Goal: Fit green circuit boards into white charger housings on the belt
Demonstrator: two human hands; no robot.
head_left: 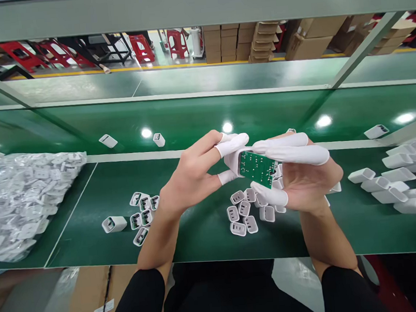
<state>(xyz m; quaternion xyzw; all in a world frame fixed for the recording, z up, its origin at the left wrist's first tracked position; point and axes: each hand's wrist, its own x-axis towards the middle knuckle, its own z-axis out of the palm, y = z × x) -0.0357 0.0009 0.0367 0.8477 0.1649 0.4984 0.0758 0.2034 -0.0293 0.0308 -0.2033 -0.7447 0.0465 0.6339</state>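
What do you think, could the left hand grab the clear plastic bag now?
Probably not: the left hand is pinching a white charger casing. If it lets go, nothing tall seems to block the clear plastic bag.

A factory assembly line, by the look of it: a green bench [208, 243] with batches of matching white casings [398, 175] and a bulging clear bag [26, 206], a bare circuit board [257, 167] above it, and stacked cartons [230, 42] and red stools [141, 48] beyond.
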